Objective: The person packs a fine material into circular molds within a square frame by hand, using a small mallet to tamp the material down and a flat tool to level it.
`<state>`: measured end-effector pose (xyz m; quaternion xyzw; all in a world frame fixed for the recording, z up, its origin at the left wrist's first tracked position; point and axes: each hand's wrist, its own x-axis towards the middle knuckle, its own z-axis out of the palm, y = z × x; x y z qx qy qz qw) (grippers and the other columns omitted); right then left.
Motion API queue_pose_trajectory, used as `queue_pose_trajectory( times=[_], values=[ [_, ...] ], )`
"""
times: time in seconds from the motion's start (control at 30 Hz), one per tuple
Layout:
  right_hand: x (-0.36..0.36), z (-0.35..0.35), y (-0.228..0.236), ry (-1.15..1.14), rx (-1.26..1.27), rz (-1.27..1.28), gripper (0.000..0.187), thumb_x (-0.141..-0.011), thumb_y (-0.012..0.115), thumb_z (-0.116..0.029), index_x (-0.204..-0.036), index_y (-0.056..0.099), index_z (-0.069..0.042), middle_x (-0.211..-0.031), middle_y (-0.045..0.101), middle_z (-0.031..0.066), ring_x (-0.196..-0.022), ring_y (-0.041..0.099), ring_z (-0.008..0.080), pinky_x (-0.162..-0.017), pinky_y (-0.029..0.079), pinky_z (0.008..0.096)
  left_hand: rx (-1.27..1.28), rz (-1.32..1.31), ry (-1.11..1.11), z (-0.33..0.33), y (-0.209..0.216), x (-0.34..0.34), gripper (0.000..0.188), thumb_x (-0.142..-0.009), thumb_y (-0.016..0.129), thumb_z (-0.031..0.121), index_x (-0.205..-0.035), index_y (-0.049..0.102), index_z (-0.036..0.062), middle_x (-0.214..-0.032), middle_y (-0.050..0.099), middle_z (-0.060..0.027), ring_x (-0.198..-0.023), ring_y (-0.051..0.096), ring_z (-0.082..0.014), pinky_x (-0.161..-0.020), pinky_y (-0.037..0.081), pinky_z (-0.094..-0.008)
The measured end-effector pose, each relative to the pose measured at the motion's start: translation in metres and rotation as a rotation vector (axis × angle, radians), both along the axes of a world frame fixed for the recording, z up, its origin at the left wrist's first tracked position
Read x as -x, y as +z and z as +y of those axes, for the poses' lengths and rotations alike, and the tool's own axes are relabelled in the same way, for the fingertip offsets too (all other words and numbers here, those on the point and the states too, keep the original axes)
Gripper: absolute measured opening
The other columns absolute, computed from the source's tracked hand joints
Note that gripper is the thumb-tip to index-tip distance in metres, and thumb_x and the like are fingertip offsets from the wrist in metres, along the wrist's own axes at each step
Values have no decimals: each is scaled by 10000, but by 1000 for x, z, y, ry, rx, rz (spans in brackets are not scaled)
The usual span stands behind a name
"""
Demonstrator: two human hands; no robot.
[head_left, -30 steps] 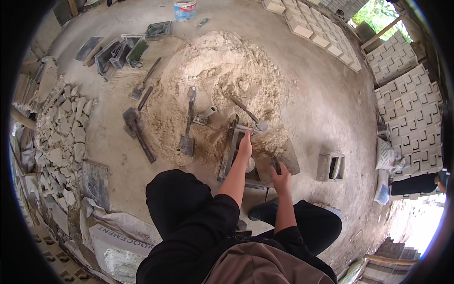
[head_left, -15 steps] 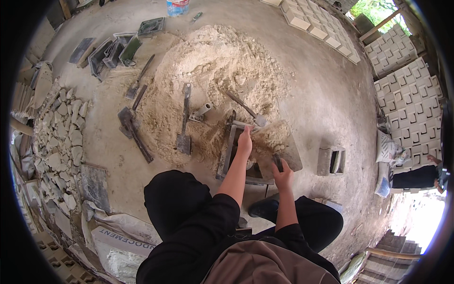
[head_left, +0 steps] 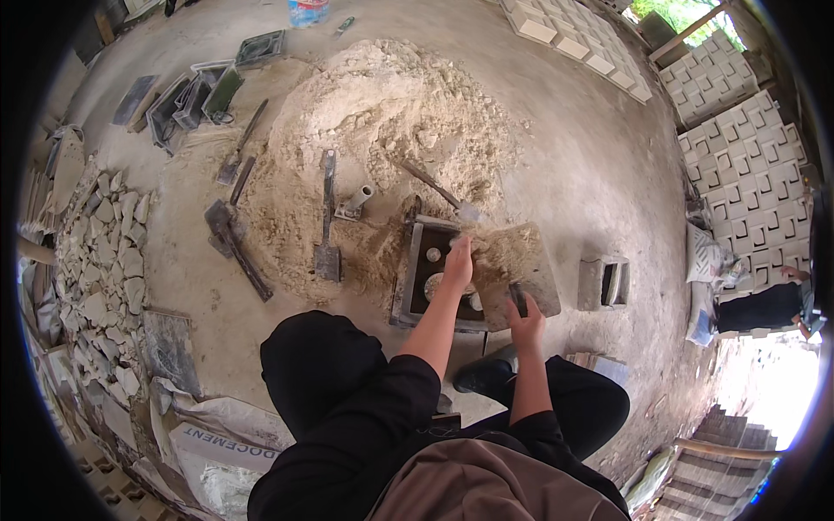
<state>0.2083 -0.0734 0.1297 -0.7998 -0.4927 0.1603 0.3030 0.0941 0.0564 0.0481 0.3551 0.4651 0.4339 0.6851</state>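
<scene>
My right hand (head_left: 526,323) is closed round a dark handle (head_left: 518,298) at the near part of a flat square board (head_left: 540,260). Pale, damp-looking powder (head_left: 499,249) lies heaped on the board. At its left edge my left hand (head_left: 459,263) appears to grip the board, though its fingertips are partly hidden. Under and left of the board stands a rectangular metal mould (head_left: 404,291). Its dark inside shows several round pale pieces (head_left: 434,254), and the board covers its right side.
A big powder heap (head_left: 382,95) lies ahead, with a shovel (head_left: 327,226), a trowel (head_left: 466,211) and a hammer-like tool (head_left: 239,247) on or beside it. A hollow block (head_left: 602,282) stands to the right. Broken pieces (head_left: 104,278) lie left; another person (head_left: 764,314) is far right.
The board has shifted slightly right with both hands, uncovering more of the mould's inside and its round pieces. The whole view has also shifted a little.
</scene>
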Motion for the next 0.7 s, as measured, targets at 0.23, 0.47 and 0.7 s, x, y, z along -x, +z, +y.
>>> queue_pose_trajectory(
  times=[0.23,0.47,0.7],
  values=[
    [3,-8,2,49,-45,-71,306,-743,644,-241,-977,599,-49,-728,615,160,-695,614,319,-612,463,346,-235,93,57,-16,-24,-3,442,-923,321,312,-1126,504,-36,-1176,501,-190,-1154,423,-293,-987,298,-347],
    [-4,-20,10,31,30,-140,314,-744,633,-249,-989,593,-58,-747,611,184,-738,600,355,-637,459,387,-574,367,-46,-29,-32,-8,385,-898,357,269,-1086,530,-19,-1177,486,-205,-1123,424,-338,-987,297,-391],
    [-26,-20,21,55,148,-397,367,-735,626,-304,-1005,591,-59,-802,615,195,-783,592,365,-690,461,419,-628,450,-172,-55,-13,-15,327,-852,425,235,-1058,534,6,-1113,514,-180,-1071,458,-323,-924,355,-413]
  ],
)
